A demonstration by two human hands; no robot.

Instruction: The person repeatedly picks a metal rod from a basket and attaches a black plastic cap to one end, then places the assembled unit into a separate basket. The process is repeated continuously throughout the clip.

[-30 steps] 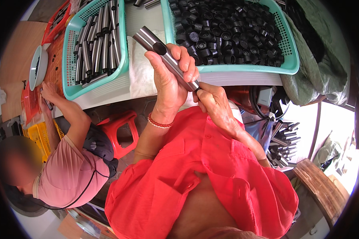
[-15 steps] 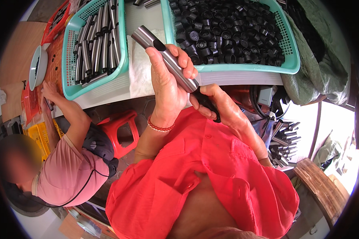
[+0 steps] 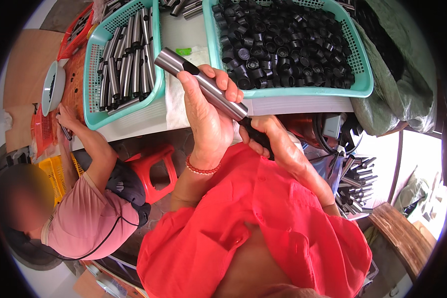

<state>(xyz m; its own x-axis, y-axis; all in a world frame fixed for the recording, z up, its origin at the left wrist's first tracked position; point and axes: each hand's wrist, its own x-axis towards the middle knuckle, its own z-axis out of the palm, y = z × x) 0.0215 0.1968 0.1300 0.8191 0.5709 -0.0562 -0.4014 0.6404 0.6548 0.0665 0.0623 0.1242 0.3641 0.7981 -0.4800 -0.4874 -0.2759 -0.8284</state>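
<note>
My left hand (image 3: 206, 119) is closed round a shiny metal tube (image 3: 214, 95) with a dark cutout in its side. The tube tilts, its upper end pointing away to the left. At its lower right end, a black handle-like piece (image 3: 258, 135) meets the tube; whether it goes inside I cannot tell. My right hand (image 3: 285, 146) grips this black piece, thumb on top and fingers curled beneath. Both hands are in front of my red shirt, near the table's front edge.
A turquoise basket (image 3: 160, 74) of similar metal tubes (image 3: 129, 59) stands left on the white table (image 3: 134, 120). Another turquoise basket (image 3: 308, 92) holds black caps (image 3: 288, 44). A co-worker (image 3: 89, 218) sits at left by a red stool (image 3: 159, 174). More tubes (image 3: 357, 181) are stacked at right.
The view has shifted slightly. The tube's upper end sits a little further left and lower, and more of the black piece shows between tube and right hand. Both grips look the same.
</note>
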